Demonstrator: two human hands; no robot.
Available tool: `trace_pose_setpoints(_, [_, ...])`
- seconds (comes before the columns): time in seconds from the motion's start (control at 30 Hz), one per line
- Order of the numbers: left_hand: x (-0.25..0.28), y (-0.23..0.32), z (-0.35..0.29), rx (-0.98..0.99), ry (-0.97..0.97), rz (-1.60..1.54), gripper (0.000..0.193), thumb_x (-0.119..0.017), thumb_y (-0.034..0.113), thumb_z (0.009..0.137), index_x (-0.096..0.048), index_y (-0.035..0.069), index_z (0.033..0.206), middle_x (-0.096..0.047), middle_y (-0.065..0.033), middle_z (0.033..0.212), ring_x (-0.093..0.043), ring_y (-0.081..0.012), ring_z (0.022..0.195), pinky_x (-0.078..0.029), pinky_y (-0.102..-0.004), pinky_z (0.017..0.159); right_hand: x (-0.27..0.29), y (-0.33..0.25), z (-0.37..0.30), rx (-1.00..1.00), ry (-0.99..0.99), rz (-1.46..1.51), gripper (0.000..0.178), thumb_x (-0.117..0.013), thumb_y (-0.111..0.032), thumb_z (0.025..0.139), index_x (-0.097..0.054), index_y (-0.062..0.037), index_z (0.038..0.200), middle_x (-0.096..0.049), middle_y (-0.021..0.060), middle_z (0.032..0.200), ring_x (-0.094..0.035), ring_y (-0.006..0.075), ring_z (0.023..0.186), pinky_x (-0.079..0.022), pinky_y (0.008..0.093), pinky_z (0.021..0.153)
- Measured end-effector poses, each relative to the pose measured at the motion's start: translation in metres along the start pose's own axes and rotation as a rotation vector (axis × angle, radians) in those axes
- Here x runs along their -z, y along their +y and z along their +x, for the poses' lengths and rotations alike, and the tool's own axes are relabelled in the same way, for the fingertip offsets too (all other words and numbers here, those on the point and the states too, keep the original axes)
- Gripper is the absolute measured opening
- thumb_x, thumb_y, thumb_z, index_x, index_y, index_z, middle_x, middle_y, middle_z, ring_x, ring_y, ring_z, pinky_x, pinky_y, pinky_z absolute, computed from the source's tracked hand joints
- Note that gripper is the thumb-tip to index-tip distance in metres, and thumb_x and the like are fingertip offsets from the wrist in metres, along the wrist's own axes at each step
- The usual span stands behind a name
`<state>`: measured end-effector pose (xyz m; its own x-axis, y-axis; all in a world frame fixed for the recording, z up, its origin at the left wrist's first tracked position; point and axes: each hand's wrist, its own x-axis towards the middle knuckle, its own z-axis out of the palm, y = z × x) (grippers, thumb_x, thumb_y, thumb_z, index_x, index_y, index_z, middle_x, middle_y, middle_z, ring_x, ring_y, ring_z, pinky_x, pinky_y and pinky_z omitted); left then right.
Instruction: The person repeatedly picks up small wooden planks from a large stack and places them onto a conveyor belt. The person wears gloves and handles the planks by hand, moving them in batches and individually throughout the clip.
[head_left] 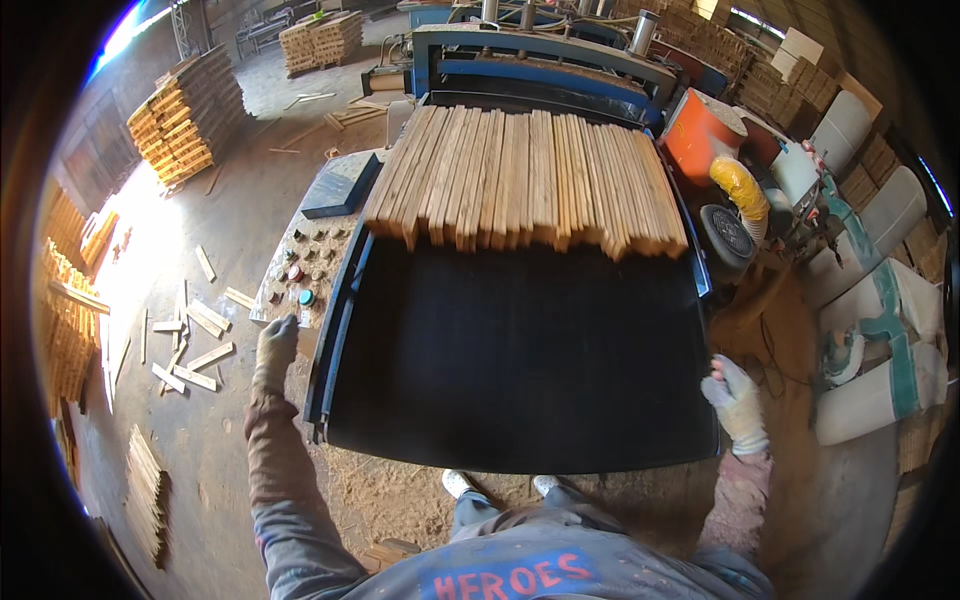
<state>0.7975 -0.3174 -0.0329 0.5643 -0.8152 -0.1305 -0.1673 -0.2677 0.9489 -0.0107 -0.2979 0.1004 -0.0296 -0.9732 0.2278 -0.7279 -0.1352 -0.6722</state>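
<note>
A row of many narrow wooden strips (530,180) lies side by side on a black conveyor belt (520,360), their near ends uneven. My left hand (277,352), in a pale glove with darker fingertips, is at the near edge of a control panel (322,258) with several buttons, close to a green button (306,297). How its fingers are bent is hard to make out. Beside the belt's near right corner hangs my right hand (737,402), gloved, its fingers loosely apart with nothing between them. Neither hand touches the strips.
Beyond the strips stands a blue press-like machine (545,65). An orange machine (700,130) with a yellow hose (740,185) and a round fan (727,232) flank the belt on the right. Loose offcuts (195,345) litter the floor at left, near stacked wood (185,120). Sawdust surrounds my feet.
</note>
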Motion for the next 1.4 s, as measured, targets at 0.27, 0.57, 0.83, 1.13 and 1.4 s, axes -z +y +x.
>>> trace_pose_setpoints(0.27, [0.024,0.073,-0.301,-0.02,0.317,-0.027,0.024,-0.063,0.032,0.101,-0.067,0.009,0.101,-0.054,0.0051,0.075,-0.049,-0.0052,0.061,-0.04,-0.0218,0.053,-0.005,0.048,0.071,0.169,-0.203,0.24,0.047,-0.079,-0.016,0.09,-0.065,-0.0041,0.133,-0.071,0.0048,0.115,-0.065,0.0118,0.093,-0.055,0.028,0.086])
trace_pose_setpoints(0.57, [-0.023,0.106,-0.68,0.148,0.672,0.363,0.03,-0.066,0.026,0.101,-0.071,-0.001,0.112,-0.067,0.0022,0.091,-0.058,-0.0076,0.083,-0.049,-0.025,0.075,-0.112,0.005,0.06,0.443,-0.938,0.395,0.047,-0.073,-0.011,0.095,-0.06,0.0008,0.139,-0.066,0.0029,0.12,-0.062,0.0092,0.104,-0.051,0.0246,0.094])
trace_pose_setpoints(0.83, [-0.204,0.052,-1.121,0.776,1.674,0.356,0.048,-0.071,0.035,0.098,-0.065,0.0,0.129,-0.072,-0.0087,0.105,-0.064,-0.0148,0.094,-0.053,-0.0314,0.086,-0.21,-0.115,-0.067,0.773,-1.654,0.494,0.046,-0.072,-0.011,0.097,-0.059,-0.0002,0.139,-0.065,0.0007,0.119,-0.059,0.0087,0.102,-0.05,0.0243,0.092])
trace_pose_setpoints(1.13, [-0.456,-0.034,-1.247,1.003,2.209,-0.139,0.053,-0.074,0.032,0.095,-0.059,0.003,0.136,-0.069,-0.0127,0.11,-0.067,-0.0207,0.093,-0.055,-0.0336,0.087,-0.142,-0.213,-0.403,1.121,-2.404,0.397,0.054,-0.074,-0.015,0.096,-0.054,0.0038,0.142,-0.065,0.0153,0.132,-0.062,0.0217,0.119,-0.051,0.0326,0.1])
trace_pose_setpoints(1.4, [-0.465,-0.054,-1.204,-0.127,2.483,-0.751,0.052,-0.078,0.022,0.095,-0.057,-0.005,0.134,-0.07,-0.0087,0.112,-0.068,-0.0199,0.095,-0.058,-0.0304,0.086,-0.151,-0.19,-0.675,1.777,-2.18,0.354,0.058,-0.07,-0.045,0.094,-0.064,-0.0006,0.13,-0.071,0.0215,0.12,-0.067,0.0312,0.113,-0.052,0.0374,0.095])
